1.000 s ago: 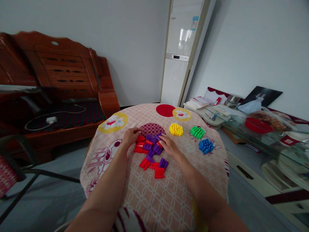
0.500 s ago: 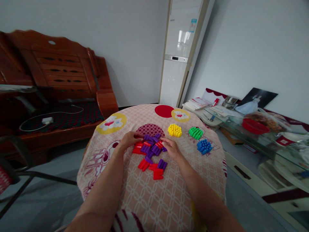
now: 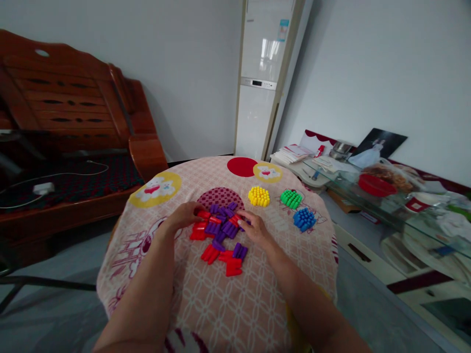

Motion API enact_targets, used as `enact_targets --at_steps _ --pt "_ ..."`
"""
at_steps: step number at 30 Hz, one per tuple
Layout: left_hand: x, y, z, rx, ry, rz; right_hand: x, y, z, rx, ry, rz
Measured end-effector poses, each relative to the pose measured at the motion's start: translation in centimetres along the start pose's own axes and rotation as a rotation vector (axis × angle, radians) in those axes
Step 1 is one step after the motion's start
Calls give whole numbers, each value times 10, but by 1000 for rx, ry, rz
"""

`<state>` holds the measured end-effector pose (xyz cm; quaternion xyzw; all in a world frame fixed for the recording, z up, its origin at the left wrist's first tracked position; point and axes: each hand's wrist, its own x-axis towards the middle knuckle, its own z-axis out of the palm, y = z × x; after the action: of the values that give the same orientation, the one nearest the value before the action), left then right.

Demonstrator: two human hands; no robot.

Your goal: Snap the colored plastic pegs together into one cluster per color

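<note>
A heap of red and purple finger-like plastic pieces, including several purple pieces (image 3: 230, 230), lies on the cloth between my hands. My left hand (image 3: 185, 215) is at the heap's left side, fingers curled on a red piece (image 3: 203, 214); its fingertips are partly hidden. At the right edge of the heap, my right hand (image 3: 255, 228) has its thumb and forefinger apart beside a red piece (image 3: 234, 220) and a purple one. Closer to me lie loose red pieces (image 3: 233, 267) and a purple pair (image 3: 240, 251).
Bunched upright groups of yellow pieces (image 3: 259, 196), green pieces (image 3: 291, 198) and blue pieces (image 3: 304, 219) stand to the right on the round table's patterned cloth (image 3: 213, 304). A cluttered glass-topped cabinet (image 3: 349, 196) is at the right, a wooden bench (image 3: 147, 152) at the left.
The view has swung slightly right, so everything sits further left. By my left fingers a red piece now shows more clearly. The right thumb and forefinger look further apart; the colour groups are unchanged.
</note>
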<state>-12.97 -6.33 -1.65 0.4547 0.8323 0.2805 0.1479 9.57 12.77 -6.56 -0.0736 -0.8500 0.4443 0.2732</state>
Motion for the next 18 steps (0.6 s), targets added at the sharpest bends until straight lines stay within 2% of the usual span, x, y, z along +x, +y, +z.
enact_targets --at_steps 3,8,11,13,15,18 --pt "-4 -1 -1 -110 14 -40 0 -1 0 -7 -8 -8" --pt "-13 -1 0 -486 105 -88 -2 -6 0 -19 -19 -27" --pt "-13 4 2 -618 154 -80 -3 -10 0 12 -65 -35" --pt "-12 11 5 -689 137 -52 -4 -11 1 45 -91 -28" --pt "-10 21 8 -750 121 -5 -5 -9 1 83 -53 13" --pt "-8 41 16 -785 142 99 -4 -7 1 154 85 89"
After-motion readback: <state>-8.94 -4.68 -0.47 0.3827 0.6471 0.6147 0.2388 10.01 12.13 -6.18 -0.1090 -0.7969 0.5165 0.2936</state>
